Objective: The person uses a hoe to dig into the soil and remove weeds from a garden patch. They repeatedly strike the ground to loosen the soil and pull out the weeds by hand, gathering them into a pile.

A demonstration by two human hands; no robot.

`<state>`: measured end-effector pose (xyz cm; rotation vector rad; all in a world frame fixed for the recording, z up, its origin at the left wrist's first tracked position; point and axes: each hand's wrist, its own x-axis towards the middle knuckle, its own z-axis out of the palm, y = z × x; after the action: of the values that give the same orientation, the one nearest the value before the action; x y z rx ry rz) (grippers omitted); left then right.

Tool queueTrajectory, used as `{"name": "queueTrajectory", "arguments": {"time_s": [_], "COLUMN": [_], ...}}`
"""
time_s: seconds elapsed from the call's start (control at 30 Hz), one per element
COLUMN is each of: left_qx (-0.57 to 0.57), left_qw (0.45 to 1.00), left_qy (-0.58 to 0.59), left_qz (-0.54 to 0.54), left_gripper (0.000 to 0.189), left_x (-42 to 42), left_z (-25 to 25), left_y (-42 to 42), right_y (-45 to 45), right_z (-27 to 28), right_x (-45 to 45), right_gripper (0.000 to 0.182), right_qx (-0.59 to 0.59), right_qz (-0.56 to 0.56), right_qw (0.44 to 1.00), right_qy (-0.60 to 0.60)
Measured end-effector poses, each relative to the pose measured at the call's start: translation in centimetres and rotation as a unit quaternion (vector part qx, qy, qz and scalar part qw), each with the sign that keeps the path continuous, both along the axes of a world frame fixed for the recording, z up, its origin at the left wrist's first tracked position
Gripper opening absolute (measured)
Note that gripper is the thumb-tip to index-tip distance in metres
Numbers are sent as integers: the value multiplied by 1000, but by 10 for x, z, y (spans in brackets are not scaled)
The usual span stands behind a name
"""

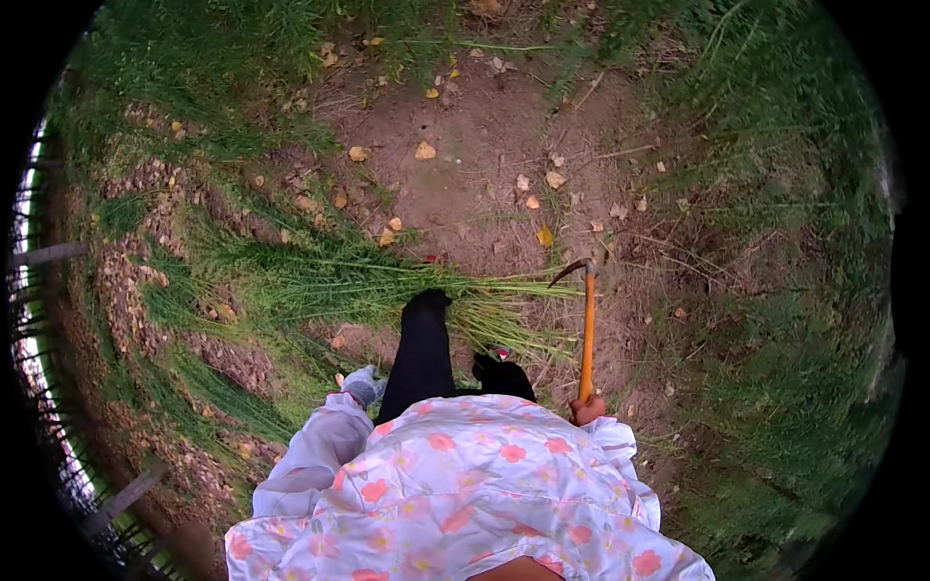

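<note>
My right hand (587, 409) is closed around the lower end of the wooden handle of a sickle (588, 327). The tool points away from me, its curved, dark metal blade turned to the left. My left hand (365, 385), in a grey knitted glove, hangs beside my left leg; its fingers are partly curled and I cannot tell whether they hold anything. Cut green stalks (341, 279) lie across the ground at my feet, leafy tops to the left and stem ends to the right, close to the blade.
Bare soil (465, 189) with scattered yellow leaves lies ahead. Tall green plants (785, 305) stand on the right, others (211, 65) at the upper left. More green stalks (218, 392) lie on the left over dry leaves. A fence with posts (51, 254) runs along the far left.
</note>
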<state>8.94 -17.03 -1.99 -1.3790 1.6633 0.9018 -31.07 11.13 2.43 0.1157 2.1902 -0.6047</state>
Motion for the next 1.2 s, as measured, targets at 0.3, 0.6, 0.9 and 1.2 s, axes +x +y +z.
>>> {"name": "queueTrajectory", "arguments": {"time_s": [0.3,0.6,0.9,1.2], "left_qx": [-28,-64,99,-38], "left_qw": [998,990,982,965], "left_qy": [48,72,111,157], "left_qz": [34,106,113,205], "left_gripper": [51,49,38,52], "left_x": [28,115,134,34], "left_z": [0,1,5,22], "left_y": [-138,-164,-138,-206], "right_y": [-170,-293,-319,-342], "right_z": [29,68,84,53], "right_x": [12,6,-15,-60], "right_gripper": [11,17,16,12], "right_qx": [-35,-92,-142,-106], "right_qz": [-24,-108,-152,-120], "right_qw": [991,967,945,949], "right_qy": [-129,-214,-253,-271]}}
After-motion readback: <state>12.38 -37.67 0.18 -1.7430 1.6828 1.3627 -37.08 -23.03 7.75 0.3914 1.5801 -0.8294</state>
